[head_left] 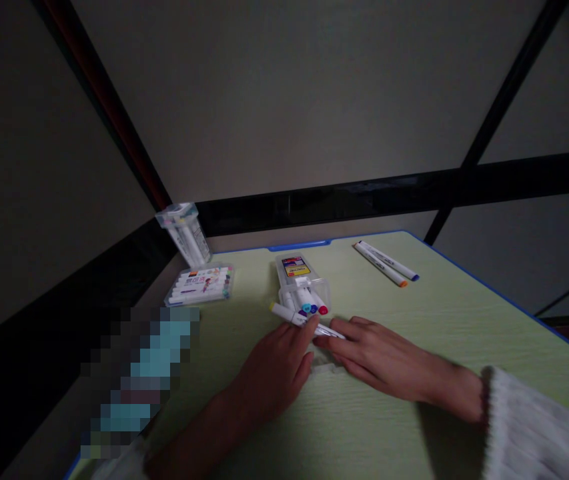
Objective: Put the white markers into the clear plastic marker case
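Observation:
Slantwise between my hands lies a white marker [285,313] with a yellow end. My left hand [277,363] has its index finger over the marker's middle, with the thumb lower down and the other fingers curled. Closed at the marker's right end, my right hand [379,357] has its fingertips bent around it. Just beyond them a clear plastic case [280,270] lies on its side, its mouth toward me. Several white markers with light blue, dark blue, purple and red ends [323,309] show at that mouth. A clear plastic piece [327,367] is partly hidden beneath my hands.
Two white markers [384,263], ended in orange and dark blue, lie at the right back of the pale green table [464,313]. At the left stand a clear box of markers [191,243] and a flat marker pack [201,285]. A blurred-out blue area [159,357] is nearer me.

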